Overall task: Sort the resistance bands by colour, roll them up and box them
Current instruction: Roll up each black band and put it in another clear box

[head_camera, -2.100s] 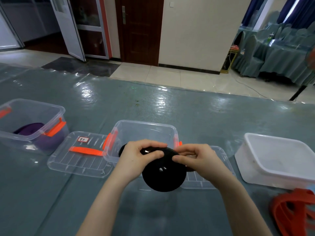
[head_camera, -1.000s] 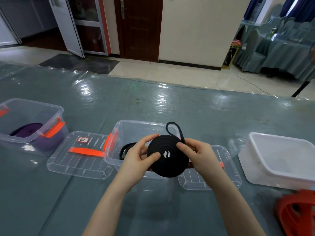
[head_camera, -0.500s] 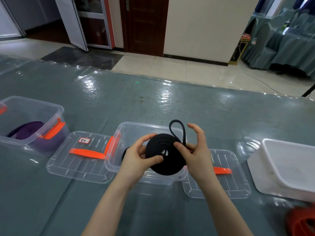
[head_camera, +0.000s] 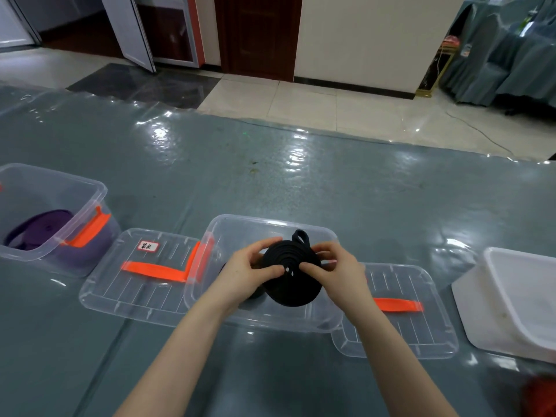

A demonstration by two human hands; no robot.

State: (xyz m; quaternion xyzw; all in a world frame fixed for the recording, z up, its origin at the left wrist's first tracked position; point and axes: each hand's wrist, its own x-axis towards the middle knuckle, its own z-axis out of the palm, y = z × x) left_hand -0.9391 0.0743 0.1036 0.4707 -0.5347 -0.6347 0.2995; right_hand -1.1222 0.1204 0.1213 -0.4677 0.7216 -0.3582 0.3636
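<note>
Left hand and right hand grip a rolled black band above the clear box.

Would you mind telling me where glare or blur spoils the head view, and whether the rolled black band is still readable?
Head view: bright window glare streaks the glossy table cover; wide-angle bending curves the table's far edge; the red bands at the lower right corner are blurred; the black band roll, pinched between left hand and right hand, stays sharp, coils visible.
</note>
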